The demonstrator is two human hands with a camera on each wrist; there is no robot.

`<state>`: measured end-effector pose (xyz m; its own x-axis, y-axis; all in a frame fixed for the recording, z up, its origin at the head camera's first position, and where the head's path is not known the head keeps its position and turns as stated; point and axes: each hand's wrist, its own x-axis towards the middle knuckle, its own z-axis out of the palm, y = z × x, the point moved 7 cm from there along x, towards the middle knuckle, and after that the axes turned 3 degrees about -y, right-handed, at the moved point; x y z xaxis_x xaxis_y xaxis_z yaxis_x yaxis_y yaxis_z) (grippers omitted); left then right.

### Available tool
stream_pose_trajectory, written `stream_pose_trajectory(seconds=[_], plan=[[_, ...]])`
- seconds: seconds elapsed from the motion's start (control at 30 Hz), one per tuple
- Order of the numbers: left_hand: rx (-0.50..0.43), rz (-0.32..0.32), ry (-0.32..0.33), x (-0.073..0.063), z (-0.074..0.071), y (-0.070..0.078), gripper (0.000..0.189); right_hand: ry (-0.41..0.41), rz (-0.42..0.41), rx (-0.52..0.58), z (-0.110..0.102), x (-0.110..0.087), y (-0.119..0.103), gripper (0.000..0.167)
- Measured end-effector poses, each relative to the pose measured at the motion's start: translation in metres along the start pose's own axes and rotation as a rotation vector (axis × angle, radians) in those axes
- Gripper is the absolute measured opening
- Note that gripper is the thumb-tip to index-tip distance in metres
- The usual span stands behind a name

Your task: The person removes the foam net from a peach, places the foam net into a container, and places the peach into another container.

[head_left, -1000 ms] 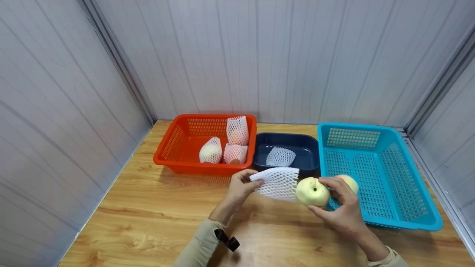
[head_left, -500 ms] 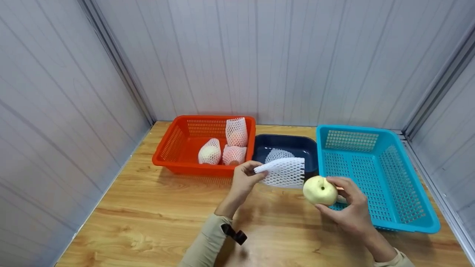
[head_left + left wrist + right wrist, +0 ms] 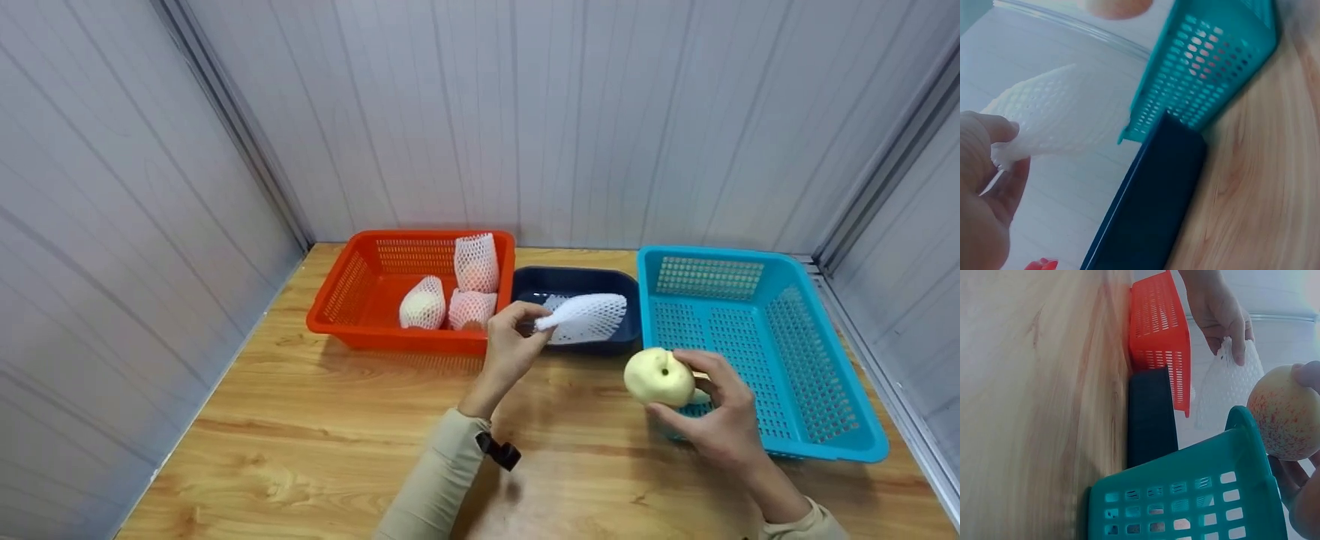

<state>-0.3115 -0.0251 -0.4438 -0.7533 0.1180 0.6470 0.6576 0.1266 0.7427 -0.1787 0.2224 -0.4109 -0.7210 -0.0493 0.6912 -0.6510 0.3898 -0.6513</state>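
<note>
My left hand [image 3: 514, 349] pinches one end of a white foam fruit net [image 3: 596, 316] between thumb and fingers. The net hangs over the dark blue basin [image 3: 636, 300], where another foam net lies partly hidden beneath it. In my right hand [image 3: 716, 420] is a bare, pale yellow peach [image 3: 660, 379], gripped between thumb and fingers above the near left corner of the turquoise basket [image 3: 847, 446]. Red speckles cover one side of the peach [image 3: 1286, 416] in the right wrist view. Behind the right hand, a pale fruit is mostly hidden in the turquoise basket.
On the left stands a red basket [image 3: 330, 319] with three net-wrapped fruits [image 3: 422, 307] inside. The basin sits between the two baskets on a wooden table [image 3: 300, 450]. Pale panel walls [image 3: 480, 120] enclose the table at the back and sides.
My left hand has moved forward and right with the foam net, from in front of the basin to over it. The right hand has shifted slightly right, still holding the peach.
</note>
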Motion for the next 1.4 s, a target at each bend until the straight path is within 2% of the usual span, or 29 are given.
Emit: stream_pose_trajectory(seconds=[0.07,0.2,0.37,0.57,0.7,0.87,1.03,1.23,1.4], plan=[[0.077,0.073,0.006,0.004,0.001,0.002,0.019,-0.001,0.003,-0.005,0.0,-0.001,0.0,0.072],[0.19,0.158,0.02,0.01,0.001,0.002,0.023,-0.029,0.033,-0.034,0.001,-0.003,0.002,0.071],[0.313,0.215,0.005,0.02,0.008,0.002,0.022,-0.043,0.07,-0.043,-0.001,-0.004,0.004,0.071],[0.491,0.277,-0.039,0.03,0.022,-0.003,0.023,-0.025,0.064,-0.022,-0.006,0.0,0.004,0.07],[0.608,0.297,-0.055,0.027,0.027,-0.013,0.023,-0.034,0.079,-0.038,-0.005,0.0,0.006,0.07],[0.701,0.312,-0.073,0.021,0.029,-0.024,0.023,-0.048,0.12,-0.044,-0.002,-0.002,0.008,0.069],[0.796,0.314,-0.097,0.017,0.036,-0.03,0.022,-0.02,0.16,-0.027,-0.001,-0.003,0.012,0.069],[0.848,0.322,-0.091,0.019,0.042,-0.031,0.014,-0.037,0.159,-0.017,0.003,0.002,0.014,0.068],[0.884,0.294,-0.102,0.019,0.048,-0.041,0.014,-0.045,0.14,-0.018,0.004,0.0,0.015,0.068]])
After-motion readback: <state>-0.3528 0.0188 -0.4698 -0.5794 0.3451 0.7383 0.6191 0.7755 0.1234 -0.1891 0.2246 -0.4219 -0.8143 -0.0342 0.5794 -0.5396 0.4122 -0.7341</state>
